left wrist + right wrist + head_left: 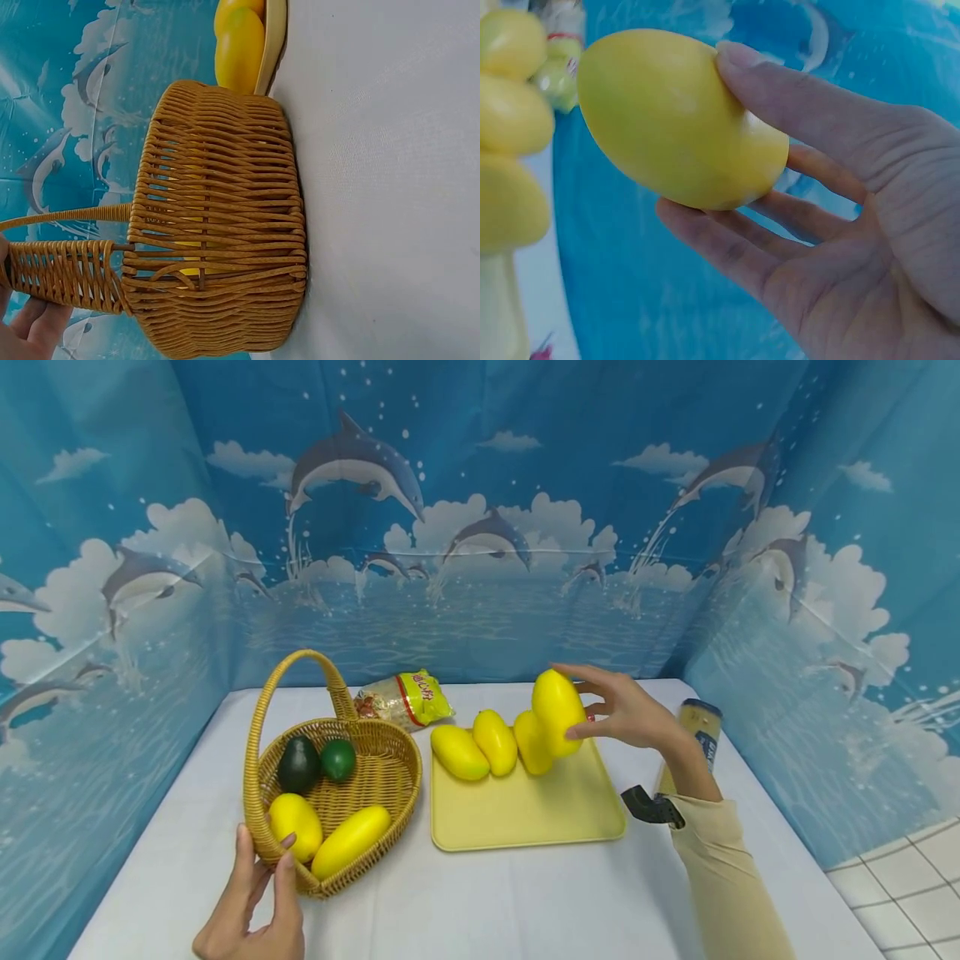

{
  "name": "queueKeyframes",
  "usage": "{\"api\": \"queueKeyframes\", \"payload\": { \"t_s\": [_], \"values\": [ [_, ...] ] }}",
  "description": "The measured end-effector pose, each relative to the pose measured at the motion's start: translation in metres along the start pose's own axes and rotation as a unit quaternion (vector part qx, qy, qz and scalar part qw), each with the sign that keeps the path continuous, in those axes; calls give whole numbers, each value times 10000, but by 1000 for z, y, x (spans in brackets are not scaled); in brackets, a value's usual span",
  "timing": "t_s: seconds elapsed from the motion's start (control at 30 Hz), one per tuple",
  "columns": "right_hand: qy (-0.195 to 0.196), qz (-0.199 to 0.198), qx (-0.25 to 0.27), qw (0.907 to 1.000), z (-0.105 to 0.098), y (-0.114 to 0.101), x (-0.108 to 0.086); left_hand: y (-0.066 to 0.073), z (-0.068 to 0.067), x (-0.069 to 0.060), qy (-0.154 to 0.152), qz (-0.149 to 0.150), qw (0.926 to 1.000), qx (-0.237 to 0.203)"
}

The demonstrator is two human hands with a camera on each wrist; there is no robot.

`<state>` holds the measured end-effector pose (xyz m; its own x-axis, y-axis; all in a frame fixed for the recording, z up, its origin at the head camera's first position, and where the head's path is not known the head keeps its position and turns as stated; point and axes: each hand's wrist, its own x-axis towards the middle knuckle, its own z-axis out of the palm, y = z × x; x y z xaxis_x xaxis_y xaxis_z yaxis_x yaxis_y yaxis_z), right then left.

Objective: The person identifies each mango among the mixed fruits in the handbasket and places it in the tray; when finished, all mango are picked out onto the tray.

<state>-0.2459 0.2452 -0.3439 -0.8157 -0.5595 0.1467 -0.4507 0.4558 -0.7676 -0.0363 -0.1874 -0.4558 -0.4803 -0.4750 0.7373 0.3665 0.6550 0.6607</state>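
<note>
My right hand [630, 714] grips a yellow mango [557, 712] between thumb and fingers, raised above the yellow tray [525, 820]. In the right wrist view the thumb lies across one side of this mango [667, 120], fingers on the other. On the tray sit three more mangoes [495, 743] in a row at the back. My left hand [231, 910] pinches the near-left foot of the handle of a wicker basket [412, 760]. Inside the basket lie an avocado [298, 766], a smaller round green fruit [337, 760] and two yellow mangoes [351, 842].
A clear and yellow snack bag [423, 697] lies behind, between basket and tray. To the right, partly behind the right forearm, stands a dark-lidded jar [701, 718]. Dolphin-print curtains [480, 635] enclose the white-covered table [420, 910] at the back and sides.
</note>
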Motion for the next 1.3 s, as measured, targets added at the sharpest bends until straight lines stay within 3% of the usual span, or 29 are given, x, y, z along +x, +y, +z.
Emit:
{"api": "queueKeyframes", "payload": {
  "t_s": [0.27,0.63,1.03,1.3],
  "values": [
    [159,526,-157,9984,-2,36,-9,4,-2,3,33,230,9994,-251],
    [122,918,-210,9955,12,84,-7,4,-1,1,-76,62,9999,126],
    [62,1155,15,9933,18,101,-3,-1,2,1,-12,3,9999,124],
    [-3,1217,-8,9926,19,109,-4,5,0,3,-61,221,9996,-171]
  ]
}}
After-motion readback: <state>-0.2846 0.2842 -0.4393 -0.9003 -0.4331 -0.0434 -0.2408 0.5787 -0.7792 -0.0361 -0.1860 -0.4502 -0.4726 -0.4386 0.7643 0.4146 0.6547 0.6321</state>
